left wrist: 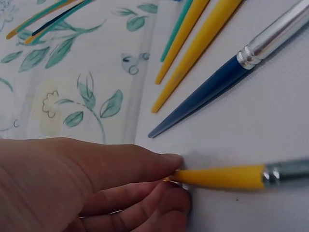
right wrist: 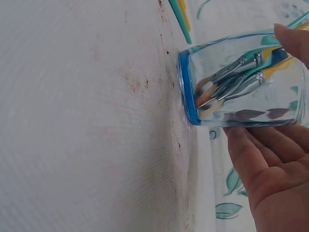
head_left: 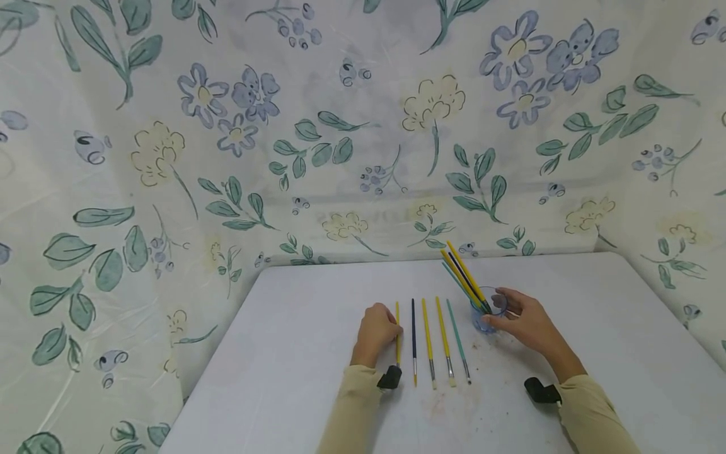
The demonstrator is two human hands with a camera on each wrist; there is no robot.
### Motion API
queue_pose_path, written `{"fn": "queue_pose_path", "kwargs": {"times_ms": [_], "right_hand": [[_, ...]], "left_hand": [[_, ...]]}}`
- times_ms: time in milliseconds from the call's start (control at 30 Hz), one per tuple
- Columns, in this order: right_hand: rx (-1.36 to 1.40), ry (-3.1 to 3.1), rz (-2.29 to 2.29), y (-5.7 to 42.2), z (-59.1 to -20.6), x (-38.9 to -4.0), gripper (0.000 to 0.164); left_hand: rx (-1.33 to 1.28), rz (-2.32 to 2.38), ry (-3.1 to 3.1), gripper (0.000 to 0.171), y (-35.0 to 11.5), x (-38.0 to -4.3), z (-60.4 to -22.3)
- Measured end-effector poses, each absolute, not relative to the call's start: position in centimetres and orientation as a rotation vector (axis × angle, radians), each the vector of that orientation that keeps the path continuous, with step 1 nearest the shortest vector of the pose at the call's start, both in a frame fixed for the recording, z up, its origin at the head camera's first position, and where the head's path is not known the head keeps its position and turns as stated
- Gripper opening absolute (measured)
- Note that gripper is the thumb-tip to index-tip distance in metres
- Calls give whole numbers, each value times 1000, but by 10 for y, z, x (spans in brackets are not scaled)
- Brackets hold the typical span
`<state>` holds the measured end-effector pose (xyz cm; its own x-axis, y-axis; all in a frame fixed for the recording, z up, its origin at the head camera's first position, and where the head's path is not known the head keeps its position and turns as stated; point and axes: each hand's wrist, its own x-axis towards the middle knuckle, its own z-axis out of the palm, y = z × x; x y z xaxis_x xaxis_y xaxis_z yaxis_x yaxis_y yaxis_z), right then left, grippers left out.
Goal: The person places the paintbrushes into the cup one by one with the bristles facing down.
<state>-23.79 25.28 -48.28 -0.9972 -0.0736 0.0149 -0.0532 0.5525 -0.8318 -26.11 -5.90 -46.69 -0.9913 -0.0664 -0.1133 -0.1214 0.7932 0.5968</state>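
Observation:
My left hand [head_left: 374, 331] pinches the handle end of a yellow paintbrush [left wrist: 222, 177] between thumb and fingers, at the left end of a row. To its right, roughly parallel, lie a dark blue paintbrush [head_left: 413, 334], two yellow paintbrushes, one of them [head_left: 428, 334] beside the blue one, and a teal paintbrush [head_left: 457, 334]. My right hand [head_left: 530, 321] grips a clear glass with a blue base [right wrist: 186, 87], thumb on one side and fingers on the other. Several paintbrushes [head_left: 462, 274] lean in this glass, bristles down, handles slanting up to the left.
A white table [head_left: 283, 353] carries everything. Brownish specks and smears [head_left: 448, 400] mark its surface near the brushes and glass. Behind and beside it hangs a flower-patterned sheet [head_left: 317, 82]. Each wrist bears a black camera, the left one [head_left: 390, 378] close to the held brush.

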Motion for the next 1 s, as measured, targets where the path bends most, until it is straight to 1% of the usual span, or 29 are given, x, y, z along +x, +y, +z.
{"fn": "queue_pose_path", "kwargs": {"times_ms": [167, 533, 1000], "right_hand": [[-108, 2749, -1467, 253, -483, -238, 88], [-121, 2774, -1466, 252, -486, -237, 88], [-119, 2769, -1468, 249, -484, -234, 89]], "left_hand": [[-116, 881, 2911, 11, -61, -260, -463], [-138, 708, 2940, 22, -63, -258, -460], [-134, 613, 2976, 30, -63, -255, -461]]}}
